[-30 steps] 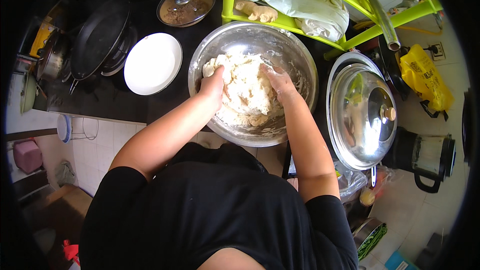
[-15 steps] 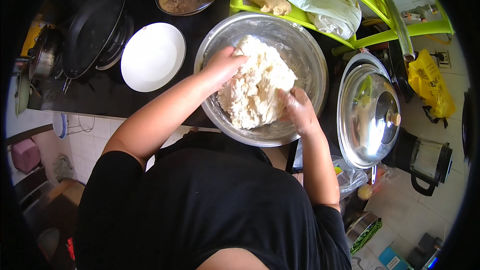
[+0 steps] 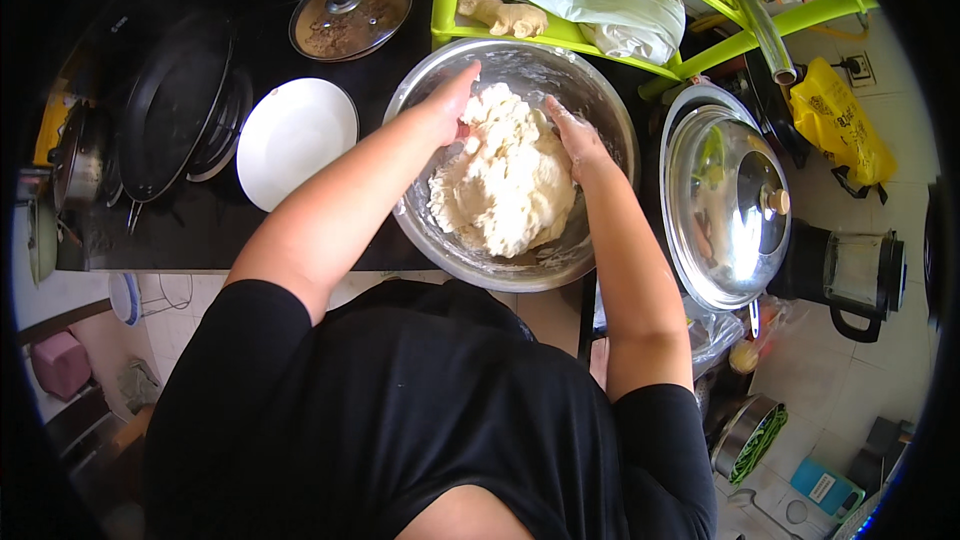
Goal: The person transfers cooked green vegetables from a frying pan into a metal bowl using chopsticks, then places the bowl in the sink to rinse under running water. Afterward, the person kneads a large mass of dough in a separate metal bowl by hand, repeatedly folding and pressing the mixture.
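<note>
A lumpy, ragged mass of pale dough point(image 3: 505, 180) lies in a wide steel mixing bowl point(image 3: 610, 105) on the dark counter. My left hand point(image 3: 452, 108) is at the dough's far left side, inside the bowl, its fingers stretched and apart. On the far right side of the dough, my right hand point(image 3: 578, 137) is open too, its fingers extended and smeared with flour or dough. The undersides of both hands are hidden, so I cannot tell how much they touch the dough. Flour residue coats the bowl's inner wall.
Left of the bowl stand a white plate point(image 3: 297, 140) and a black wok point(image 3: 175, 110) on a stove. Behind are a glass-lidded pan point(image 3: 350, 25) and a green rack point(image 3: 560, 35) with ginger point(image 3: 502, 15). To the right are a lidded steel pot point(image 3: 730, 210) and a blender point(image 3: 855, 275).
Both hands have moved to the far side of the bowl, and their fingers have come away from the dough. The dough now sits lower and more heaped. The view has shifted slightly.
</note>
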The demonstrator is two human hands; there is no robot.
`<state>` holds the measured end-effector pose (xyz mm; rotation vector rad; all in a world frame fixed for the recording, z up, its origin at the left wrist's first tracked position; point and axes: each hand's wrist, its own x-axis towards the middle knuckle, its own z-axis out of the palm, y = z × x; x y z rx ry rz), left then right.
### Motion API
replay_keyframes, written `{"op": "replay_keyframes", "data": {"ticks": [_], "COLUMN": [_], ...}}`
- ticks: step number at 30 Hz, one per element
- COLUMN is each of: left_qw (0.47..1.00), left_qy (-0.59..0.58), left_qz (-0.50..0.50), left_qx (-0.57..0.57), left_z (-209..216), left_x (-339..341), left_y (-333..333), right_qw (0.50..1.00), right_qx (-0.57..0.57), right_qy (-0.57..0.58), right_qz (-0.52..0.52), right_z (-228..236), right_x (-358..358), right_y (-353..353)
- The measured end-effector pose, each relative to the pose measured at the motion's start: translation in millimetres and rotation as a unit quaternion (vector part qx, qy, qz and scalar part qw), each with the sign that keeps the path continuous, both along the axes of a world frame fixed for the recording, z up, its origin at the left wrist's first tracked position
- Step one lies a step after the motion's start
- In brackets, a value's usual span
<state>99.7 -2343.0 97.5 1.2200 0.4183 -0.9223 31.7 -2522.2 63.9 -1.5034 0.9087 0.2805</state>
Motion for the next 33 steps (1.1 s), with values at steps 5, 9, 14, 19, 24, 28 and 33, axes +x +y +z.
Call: {"op": "replay_keyframes", "data": {"ticks": [5, 9, 14, 19, 24, 28, 33], "left_qw": [0.935, 0.797, 0.559, 0.519, 0.597, 0.6, 0.597], "left_qy": [-0.224, -0.413, -0.589, -0.51, -0.408, -0.425, -0.523], "left_qz": [-0.275, -0.43, -0.507, -0.596, -0.595, -0.571, -0.467], "left_qx": [-0.014, 0.09, 0.288, 0.34, 0.35, 0.366, 0.389], "left_z": [23.0, 48.8, 28.9, 20.6, -3.3, -16.3, -31.3], "left_x": [-14.9, -66.0, -102.0, -64.1, -4.8, 24.2, 21.2], "left_y": [17.0, 38.7, 33.2, -0.2, -23.8, -32.3, -19.9], "right_qw": [0.949, 0.805, 0.716, 0.703, 0.712, 0.759, 0.784], "right_qx": [-0.053, -0.35, -0.442, -0.415, -0.408, -0.391, -0.429], "right_qy": [-0.153, -0.094, 0.035, 0.081, 0.103, 0.101, 0.073], "right_qz": [0.269, 0.47, 0.54, 0.572, 0.562, 0.511, 0.442], "right_z": [81.0, 84.0, 59.1, 58.4, 45.9, 46.8, 34.4], "right_x": [-52.1, -94.4, -101.1, -51.7, -9.1, 16.6, 23.2], "right_y": [17.2, 31.0, 43.9, 36.4, 23.6, 14.8, 14.8]}}
